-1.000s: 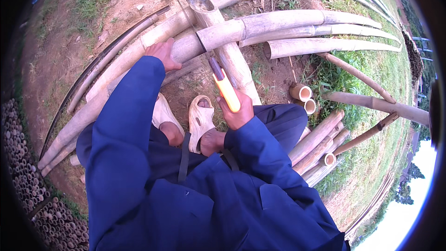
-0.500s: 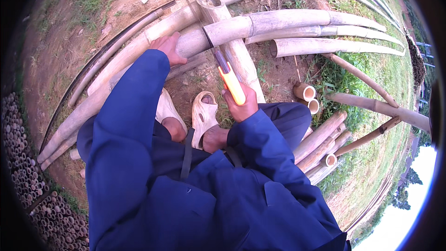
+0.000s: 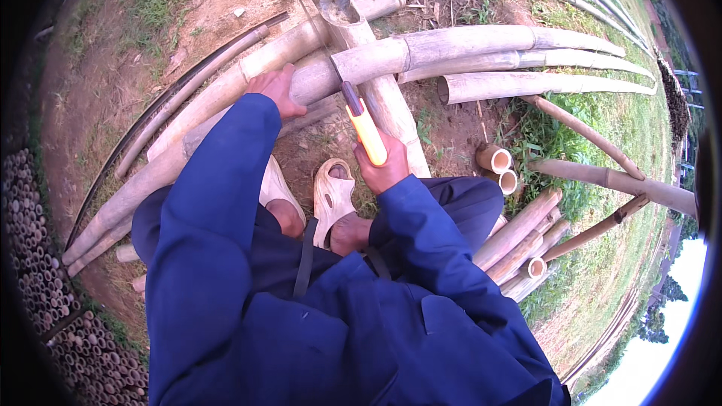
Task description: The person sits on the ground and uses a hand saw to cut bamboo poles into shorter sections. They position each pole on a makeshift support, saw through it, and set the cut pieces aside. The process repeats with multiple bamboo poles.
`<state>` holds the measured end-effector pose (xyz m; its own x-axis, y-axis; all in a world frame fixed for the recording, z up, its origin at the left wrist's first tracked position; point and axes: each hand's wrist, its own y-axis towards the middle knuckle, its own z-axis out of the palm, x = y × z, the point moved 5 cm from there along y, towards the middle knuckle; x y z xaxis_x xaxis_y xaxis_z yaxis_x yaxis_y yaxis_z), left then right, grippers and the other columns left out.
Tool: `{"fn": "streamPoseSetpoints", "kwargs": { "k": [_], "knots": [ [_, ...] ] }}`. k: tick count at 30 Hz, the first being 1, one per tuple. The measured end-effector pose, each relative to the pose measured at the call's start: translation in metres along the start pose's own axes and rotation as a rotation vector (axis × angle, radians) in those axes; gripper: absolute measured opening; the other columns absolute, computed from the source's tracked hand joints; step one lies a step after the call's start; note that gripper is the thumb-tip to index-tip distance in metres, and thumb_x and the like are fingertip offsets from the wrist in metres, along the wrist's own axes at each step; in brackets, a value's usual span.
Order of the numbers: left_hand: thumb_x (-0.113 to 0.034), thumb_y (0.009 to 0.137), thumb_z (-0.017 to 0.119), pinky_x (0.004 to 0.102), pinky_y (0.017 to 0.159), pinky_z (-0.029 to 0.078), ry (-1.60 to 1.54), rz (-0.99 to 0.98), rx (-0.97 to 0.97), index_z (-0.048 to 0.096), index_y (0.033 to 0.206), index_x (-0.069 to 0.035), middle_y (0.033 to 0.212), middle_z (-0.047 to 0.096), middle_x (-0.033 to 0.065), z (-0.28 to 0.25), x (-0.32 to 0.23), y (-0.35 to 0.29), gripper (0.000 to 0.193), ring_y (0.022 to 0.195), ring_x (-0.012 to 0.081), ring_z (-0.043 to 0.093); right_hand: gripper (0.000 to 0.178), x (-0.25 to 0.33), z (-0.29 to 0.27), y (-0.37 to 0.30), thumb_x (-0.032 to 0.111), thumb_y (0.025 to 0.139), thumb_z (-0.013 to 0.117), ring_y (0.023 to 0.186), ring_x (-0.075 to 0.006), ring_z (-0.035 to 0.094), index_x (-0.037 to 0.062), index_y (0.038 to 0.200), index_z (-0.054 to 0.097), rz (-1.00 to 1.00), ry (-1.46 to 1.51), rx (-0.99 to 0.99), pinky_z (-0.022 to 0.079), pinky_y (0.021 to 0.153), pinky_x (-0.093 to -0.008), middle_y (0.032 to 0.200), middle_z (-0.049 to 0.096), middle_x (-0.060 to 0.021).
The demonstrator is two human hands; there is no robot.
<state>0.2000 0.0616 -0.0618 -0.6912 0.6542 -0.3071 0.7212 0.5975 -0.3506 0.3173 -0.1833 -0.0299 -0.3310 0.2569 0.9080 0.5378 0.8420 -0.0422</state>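
Note:
My right hand (image 3: 387, 164) is closed round the yellow handle of a hand saw (image 3: 365, 134). The saw's dark, thin blade lies across a thick, pale bamboo pole (image 3: 440, 43), just right of my left hand. How deep the blade sits in the pole is too small to tell. Fingers bent over the same pole, my left hand (image 3: 277, 91) grips it from the near side. Under the pole runs a bamboo log (image 3: 387, 109) with a notched far end, crossing it as a support.
Other bamboo poles (image 3: 541, 81) stretch to the right. Short cut pieces (image 3: 494, 158) and stacked lengths (image 3: 519, 237) lie by my right knee. A propped bamboo frame (image 3: 617, 178) stands beyond them. Many cut bamboo ends (image 3: 94, 349) are piled at lower left. My sandalled feet are below the pole.
My right hand has pushed the saw a little away from me, and its handle has swung slightly left. My left hand keeps its hold on the pole. The whole view has shifted slightly.

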Motion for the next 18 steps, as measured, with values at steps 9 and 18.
{"fn": "streamPoseSetpoints", "kwargs": {
  "k": [9, 18],
  "knots": [
    [-0.042, 0.063, 0.084, 0.0507, 0.098, 0.053, -0.001, -0.031, 0.030, 0.052, 0.141, 0.003, 0.111, 0.071, 0.0297, 0.002, 0.007, -0.004, 0.095, 0.110, 0.0456, 0.069, 0.036, 0.039, -0.082, -0.155, 0.000, 0.090, 0.071, 0.093, -0.0272, 0.078, -0.0002, 0.126, 0.070, 0.156, -0.014, 0.064, 0.058, 0.082, -0.0327, 0.099, 0.077, -0.0169],
    [-0.041, 0.063, 0.085, 0.0505, 0.096, 0.053, -0.004, 0.000, -0.004, 0.055, 0.132, 0.002, 0.110, 0.071, 0.0290, 0.000, 0.006, 0.000, 0.087, 0.108, 0.0455, 0.069, 0.016, -0.009, -0.010, -0.028, 0.004, 0.093, 0.074, 0.071, -0.0111, 0.059, -0.0041, 0.106, 0.070, 0.073, 0.074, 0.015, 0.050, 0.066, -0.0296, 0.081, 0.068, -0.0059]
  ]
}}
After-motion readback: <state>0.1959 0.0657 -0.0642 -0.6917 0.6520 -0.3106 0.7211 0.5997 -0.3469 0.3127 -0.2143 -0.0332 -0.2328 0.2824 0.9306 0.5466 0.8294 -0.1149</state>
